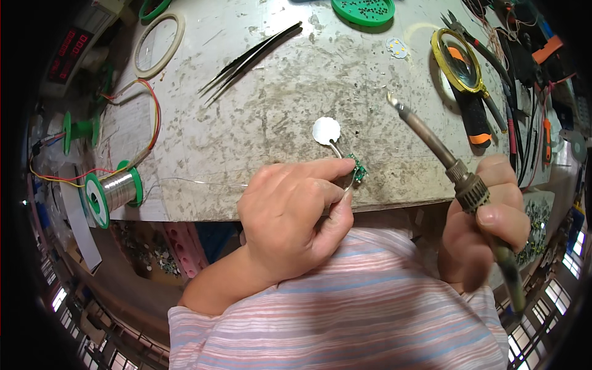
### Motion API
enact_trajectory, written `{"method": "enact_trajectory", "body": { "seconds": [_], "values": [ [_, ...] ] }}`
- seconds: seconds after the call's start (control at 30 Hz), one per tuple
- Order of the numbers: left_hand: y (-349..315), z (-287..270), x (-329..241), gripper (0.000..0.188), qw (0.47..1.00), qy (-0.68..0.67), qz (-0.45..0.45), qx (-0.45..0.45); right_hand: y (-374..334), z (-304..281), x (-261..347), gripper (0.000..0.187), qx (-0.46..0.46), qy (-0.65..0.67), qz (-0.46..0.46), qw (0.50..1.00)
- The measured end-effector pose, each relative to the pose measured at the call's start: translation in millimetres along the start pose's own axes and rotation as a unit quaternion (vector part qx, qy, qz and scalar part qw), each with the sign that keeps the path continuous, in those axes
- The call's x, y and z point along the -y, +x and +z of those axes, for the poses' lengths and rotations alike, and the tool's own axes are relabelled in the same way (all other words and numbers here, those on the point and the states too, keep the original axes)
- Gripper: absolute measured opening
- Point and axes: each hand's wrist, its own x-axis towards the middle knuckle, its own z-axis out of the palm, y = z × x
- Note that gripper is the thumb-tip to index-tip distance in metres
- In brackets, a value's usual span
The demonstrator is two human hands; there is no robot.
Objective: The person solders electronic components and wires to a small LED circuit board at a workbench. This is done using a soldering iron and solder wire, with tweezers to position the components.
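Note:
My left hand (296,216) is closed near the table's front edge, pinching the end of a thin solder wire (203,182) between thumb and fingers. Its index fingertip rests at a small green circuit board (359,168). From that board a short grey lead runs to a round white scalloped disc (326,131) lying flat on the table. Raised on the right, my right hand (487,222) grips a soldering iron (431,139) by its handle. The iron's tip points up and left, apart from the board and above the table.
A solder spool (114,192) with green flanges stands at the left edge. Tweezers (250,60) and a cream ring (159,46) lie farther back. A green dish (364,11) holds many tiny parts. At right lie a magnifying glass (457,60), pliers (475,43) and cables.

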Motion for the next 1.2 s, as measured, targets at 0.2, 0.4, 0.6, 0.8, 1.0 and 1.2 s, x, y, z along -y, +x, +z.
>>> {"method": "enact_trajectory", "body": {
  "seconds": [0.2,0.4,0.6,0.8,1.0,1.2],
  "values": [
    [2.5,3.0,1.8,0.019,1.0,-0.018,0.022,-0.001,27.1,-25.3,10.9,0.033,0.136,0.093,0.082,0.983],
    [-2.9,2.3,6.3,0.019,1.0,-0.012,0.022,-0.007,30.2,-17.5,1.3,0.036,0.207,0.071,0.036,0.975],
    [-1.2,2.0,4.7,0.018,1.0,-0.015,0.018,-0.007,32.4,-11.2,3.4,0.04,0.173,0.054,0.051,0.982],
    [-1.1,-0.3,5.7,0.02,0.999,-0.029,0.021,0.01,37.7,-8.1,6.6,0.039,0.207,-0.012,0.047,0.977],
    [0.1,-1.0,5.5,0.019,0.999,-0.035,0.018,0.014,38.2,-2.9,8.7,0.041,0.199,-0.014,0.042,0.979],
    [-1.0,-2.7,6.3,0.018,0.999,-0.028,0.014,0.018,45.1,-1.4,21.6,0.048,0.286,-0.076,-0.013,0.955]
  ]
}}
